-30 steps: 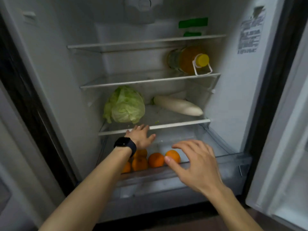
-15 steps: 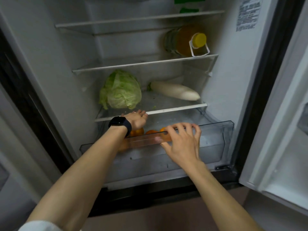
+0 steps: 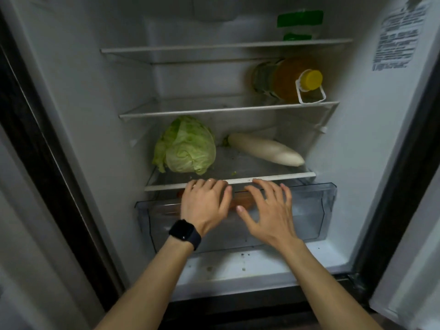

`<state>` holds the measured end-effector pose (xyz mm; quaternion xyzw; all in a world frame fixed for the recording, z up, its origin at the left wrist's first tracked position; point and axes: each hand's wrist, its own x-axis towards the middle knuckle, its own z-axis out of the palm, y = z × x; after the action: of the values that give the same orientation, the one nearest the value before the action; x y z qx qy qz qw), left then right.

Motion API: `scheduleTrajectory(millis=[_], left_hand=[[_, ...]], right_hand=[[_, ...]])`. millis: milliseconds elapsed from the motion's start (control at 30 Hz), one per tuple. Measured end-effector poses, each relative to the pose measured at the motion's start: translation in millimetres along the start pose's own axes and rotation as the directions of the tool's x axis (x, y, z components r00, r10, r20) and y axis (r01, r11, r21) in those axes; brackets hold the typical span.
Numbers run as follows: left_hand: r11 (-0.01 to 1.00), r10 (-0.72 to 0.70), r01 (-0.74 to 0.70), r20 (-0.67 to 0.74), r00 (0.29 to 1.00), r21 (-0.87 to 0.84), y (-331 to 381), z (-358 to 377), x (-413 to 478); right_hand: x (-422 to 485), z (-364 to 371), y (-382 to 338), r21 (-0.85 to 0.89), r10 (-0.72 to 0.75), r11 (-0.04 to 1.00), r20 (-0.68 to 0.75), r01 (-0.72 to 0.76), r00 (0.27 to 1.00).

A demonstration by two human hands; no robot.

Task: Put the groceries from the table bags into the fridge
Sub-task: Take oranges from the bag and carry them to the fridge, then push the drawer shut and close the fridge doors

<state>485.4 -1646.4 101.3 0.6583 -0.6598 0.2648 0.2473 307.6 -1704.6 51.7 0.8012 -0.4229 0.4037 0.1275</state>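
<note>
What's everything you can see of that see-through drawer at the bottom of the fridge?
The drawer is clear, faintly cloudy plastic, wide and box-like, sitting level under the lowest shelf. Through its front, orange fruit shows dimly. The left hand and right hand press its front with open fingers. Whether it is fully in, I cannot tell.

Nothing is legible: the printed sticker (image 3: 400, 36) on the fridge (image 3: 357, 151) wall and the green label (image 3: 300, 19) above are too blurred.
</note>
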Motion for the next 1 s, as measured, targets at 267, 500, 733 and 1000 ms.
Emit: scheduleTrajectory(millis=[267,500,733,1000], left_hand=[[0.999,0.003,-0.004,-0.027,1.0,-0.046,-15.7,61.7,-25.2],[0.997,-0.05,0.046,-0.066,0.997,-0.055,-16.1,81.7,-15.9],[0.998,-0.043,0.04,-0.076,0.996,-0.044,-12.8,81.1,-13.6],[0.987,-0.137,0.158,0.325,0.936,-0.041,22.1,4.0,-23.6]], right_hand=[[9.5,37.2,3.5,0.005,0.072,0.997,0.059,-0.073,0.996],[17.4,56.6,8.8,-0.033,0.086,0.996,0.024,-0.085,0.996],[22.0,33.7,9.6,-0.123,0.083,0.99,0.143,-0.065,0.986],[-21.9,-65.1,-1.3,0.011,0.043,0.999,0.351,-0.05,0.935]])
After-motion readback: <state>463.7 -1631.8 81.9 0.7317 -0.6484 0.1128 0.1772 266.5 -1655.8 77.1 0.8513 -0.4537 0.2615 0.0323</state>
